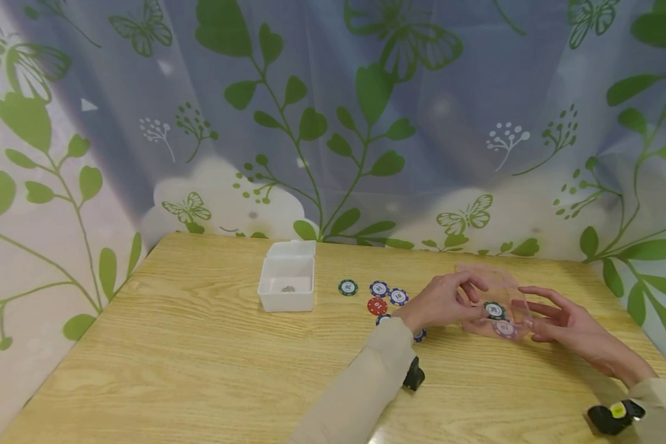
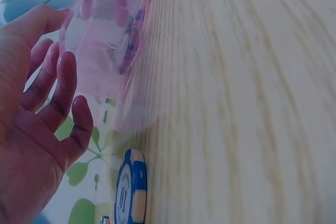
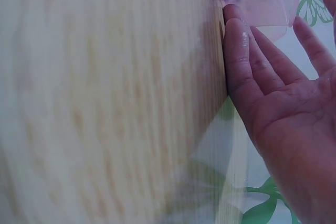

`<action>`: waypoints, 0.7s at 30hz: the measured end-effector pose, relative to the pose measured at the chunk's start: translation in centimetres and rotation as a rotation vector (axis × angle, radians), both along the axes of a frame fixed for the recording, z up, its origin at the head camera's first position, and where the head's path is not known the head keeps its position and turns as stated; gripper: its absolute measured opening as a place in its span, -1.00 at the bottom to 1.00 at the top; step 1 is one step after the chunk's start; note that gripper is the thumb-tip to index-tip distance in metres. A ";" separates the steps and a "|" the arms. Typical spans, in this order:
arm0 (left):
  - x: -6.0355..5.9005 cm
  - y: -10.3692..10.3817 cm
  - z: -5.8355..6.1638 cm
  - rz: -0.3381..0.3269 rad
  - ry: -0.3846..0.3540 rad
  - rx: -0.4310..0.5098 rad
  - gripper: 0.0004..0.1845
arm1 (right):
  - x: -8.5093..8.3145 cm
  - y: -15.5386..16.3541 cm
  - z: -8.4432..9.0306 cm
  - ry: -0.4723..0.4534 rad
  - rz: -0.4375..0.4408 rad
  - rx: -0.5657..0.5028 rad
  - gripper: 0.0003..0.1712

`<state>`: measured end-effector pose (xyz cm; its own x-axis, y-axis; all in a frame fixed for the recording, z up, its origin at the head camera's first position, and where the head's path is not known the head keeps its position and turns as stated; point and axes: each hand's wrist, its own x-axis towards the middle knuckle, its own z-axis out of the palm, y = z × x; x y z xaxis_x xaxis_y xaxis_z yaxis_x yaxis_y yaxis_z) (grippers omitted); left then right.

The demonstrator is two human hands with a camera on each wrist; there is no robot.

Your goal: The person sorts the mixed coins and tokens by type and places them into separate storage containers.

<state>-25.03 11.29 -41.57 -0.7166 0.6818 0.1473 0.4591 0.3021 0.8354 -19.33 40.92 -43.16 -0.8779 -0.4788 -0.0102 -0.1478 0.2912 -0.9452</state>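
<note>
Head view: the wooden table (image 1: 200, 370) runs broad and bare to the left of both hands, its far edge meeting the curtain. A white lidded box (image 1: 287, 283) sits well left. The clear pink box (image 1: 496, 305), holding two chips, stands between the hands: the left hand (image 1: 441, 302) grips its top edge, the right hand (image 1: 568, 330) lies flat-fingered beside it. Loose poker chips (image 1: 378, 296) lie just left of the left hand.

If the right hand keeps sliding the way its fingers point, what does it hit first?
Most likely the clear pink box: the right hand points left across the table, its fingertips at the box's near wall. Whether they already touch is unclear.
</note>
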 end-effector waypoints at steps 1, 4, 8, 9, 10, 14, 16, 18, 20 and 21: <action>0.0 0.0 0.0 -0.001 -0.001 0.002 -0.58 | 0.0 0.0 0.0 0.000 -0.001 0.001 -0.34; 0.0 -0.1 -0.1 -0.005 -0.005 0.007 -0.60 | 0.0 0.0 0.0 0.003 -0.006 0.006 -0.34; 0.0 -0.2 -0.1 -0.010 0.002 0.005 -0.60 | 0.0 -0.1 0.1 0.007 -0.014 0.017 -0.34; 0.0 -0.2 -0.1 -0.010 0.004 0.004 -0.60 | 0.0 -0.1 0.1 0.006 -0.016 0.018 -0.34; 0.0 -0.2 -0.1 -0.011 0.006 0.003 -0.59 | 0.0 -0.1 0.0 0.005 -0.018 0.020 -0.34; 0.0 -0.2 -0.1 -0.012 0.013 -0.002 -0.59 | 0.0 -0.1 0.0 -0.001 -0.020 0.019 -0.34; 0.0 -0.3 -0.1 -0.010 0.015 0.000 -0.60 | 0.0 -0.1 0.0 0.000 -0.022 0.018 -0.34; 0.0 -0.3 -0.2 -0.007 0.018 0.003 -0.60 | 0.0 -0.1 0.0 0.002 -0.021 0.019 -0.34; 0.1 -0.4 -0.1 -0.004 0.017 0.008 -0.60 | 0.0 -0.1 0.0 0.004 -0.020 0.022 -0.34; 0.1 -0.5 -0.1 -0.003 0.016 0.012 -0.60 | 0.0 -0.1 0.0 0.004 -0.021 0.024 -0.34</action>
